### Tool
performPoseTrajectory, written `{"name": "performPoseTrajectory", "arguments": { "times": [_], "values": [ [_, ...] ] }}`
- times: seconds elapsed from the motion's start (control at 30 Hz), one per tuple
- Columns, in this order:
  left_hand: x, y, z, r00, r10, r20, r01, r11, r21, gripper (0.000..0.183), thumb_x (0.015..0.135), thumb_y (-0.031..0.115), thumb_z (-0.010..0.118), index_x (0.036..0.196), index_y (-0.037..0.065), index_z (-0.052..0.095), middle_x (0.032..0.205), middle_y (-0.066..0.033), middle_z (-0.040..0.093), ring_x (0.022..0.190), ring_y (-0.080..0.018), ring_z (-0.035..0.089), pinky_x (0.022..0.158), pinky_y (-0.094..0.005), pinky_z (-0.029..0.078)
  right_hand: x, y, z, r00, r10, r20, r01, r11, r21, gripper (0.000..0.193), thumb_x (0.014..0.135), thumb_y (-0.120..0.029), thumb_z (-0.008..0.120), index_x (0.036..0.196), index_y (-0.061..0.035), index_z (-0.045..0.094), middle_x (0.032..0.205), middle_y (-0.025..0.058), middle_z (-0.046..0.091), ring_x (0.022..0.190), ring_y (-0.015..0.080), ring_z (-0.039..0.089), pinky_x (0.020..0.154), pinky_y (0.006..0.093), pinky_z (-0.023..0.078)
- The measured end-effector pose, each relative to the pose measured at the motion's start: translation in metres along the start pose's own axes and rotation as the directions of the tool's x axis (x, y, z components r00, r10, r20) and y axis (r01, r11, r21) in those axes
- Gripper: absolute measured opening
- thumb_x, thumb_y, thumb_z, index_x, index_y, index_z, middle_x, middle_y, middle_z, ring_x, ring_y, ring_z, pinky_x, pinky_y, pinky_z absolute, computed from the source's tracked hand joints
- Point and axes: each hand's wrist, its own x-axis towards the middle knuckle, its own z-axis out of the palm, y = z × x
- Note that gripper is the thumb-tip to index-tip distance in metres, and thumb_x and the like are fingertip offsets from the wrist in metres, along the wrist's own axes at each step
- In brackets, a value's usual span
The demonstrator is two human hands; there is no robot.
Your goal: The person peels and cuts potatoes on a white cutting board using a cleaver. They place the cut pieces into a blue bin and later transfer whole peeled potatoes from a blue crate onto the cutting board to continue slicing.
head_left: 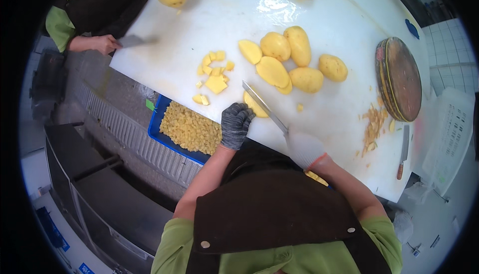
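Note:
My left hand (pixel 235 126), in a dark grey glove, has its fingers curled against a cut potato piece (pixel 255 105) at the near edge of the white table (pixel 199 29). My right hand (pixel 305 149), in a white glove, is closed round a knife (pixel 265 107); its handle is hidden in the grip. The blade lies slanted over the potato piece, pointing away and to the left. Beyond my hands rest halved potatoes (pixel 272 71) and several whole peeled potatoes (pixel 298 45). Left of them are small potato chunks (pixel 216 84).
Below the table's near-left edge, a blue tub (pixel 155 125) holds diced potato (pixel 187 127). A co-worker's hand (pixel 106 44) grips another knife (pixel 133 41) at the far left. On the right are peelings (pixel 374 124), a loose knife (pixel 404 149) and a round wooden board (pixel 402 79).

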Motion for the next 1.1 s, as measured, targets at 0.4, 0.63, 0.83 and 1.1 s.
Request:
{"name": "performPoseTrajectory", "arguments": {
  "times": [0.4, 0.63, 0.83, 1.1],
  "values": [
    [0.017, 0.005, -0.016, 0.974, -0.224, 0.014, 0.224, 0.971, -0.079, 0.042, 0.068, -0.001, 0.066, 0.109, 0.005, 0.062, 0.111, -0.0170, 0.061, 0.102, -0.0351, 0.058, 0.088, -0.0415, 0.048, 0.005, 0.033, 0.006, 0.969, -0.050, -0.243, 0.108, 0.967, 0.230, 0.025, 0.094, -0.021, 0.049, 0.105, 0.0014, 0.050, 0.085, 0.0254, 0.063, 0.076, 0.0422, 0.061, 0.068, 0.0469, 0.048],
    [0.096, -0.022, -0.043, 0.741, 0.066, 0.669, -0.186, 0.976, 0.109, 0.062, 0.067, 0.016, 0.076, 0.126, 0.012, 0.054, 0.130, -0.0108, 0.051, 0.120, -0.0321, 0.048, 0.102, -0.0402, 0.037, -0.006, 0.040, -0.004, 0.967, 0.156, -0.203, -0.068, 0.921, 0.384, 0.025, 0.095, -0.025, 0.049, 0.105, -0.0023, 0.048, 0.084, 0.0243, 0.063, 0.075, 0.0442, 0.061, 0.065, 0.0486, 0.048],
    [0.045, -0.001, -0.049, 0.812, -0.388, 0.437, 0.283, 0.915, 0.287, 0.061, 0.059, 0.039, 0.082, 0.107, 0.007, 0.062, 0.100, -0.0106, 0.060, 0.094, -0.0298, 0.060, 0.081, -0.0421, 0.047, -0.018, 0.032, -0.004, 0.975, 0.055, -0.216, -0.009, 0.978, 0.210, 0.023, 0.094, -0.025, 0.049, 0.104, -0.0036, 0.049, 0.080, 0.0230, 0.063, 0.069, 0.0437, 0.061, 0.062, 0.0498, 0.048],
    [0.015, 0.021, -0.026, 0.866, -0.462, 0.189, 0.410, 0.874, 0.259, 0.060, 0.063, 0.042, 0.080, 0.108, 0.006, 0.061, 0.097, -0.0133, 0.060, 0.089, -0.0317, 0.058, 0.077, -0.0431, 0.045, 0.008, 0.010, 0.009, 0.994, -0.015, -0.105, 0.019, 0.999, 0.031, 0.026, 0.095, -0.026, 0.046, 0.101, -0.0013, 0.050, 0.078, 0.0246, 0.062, 0.074, 0.0427, 0.061, 0.067, 0.0496, 0.047]
  ]
}}
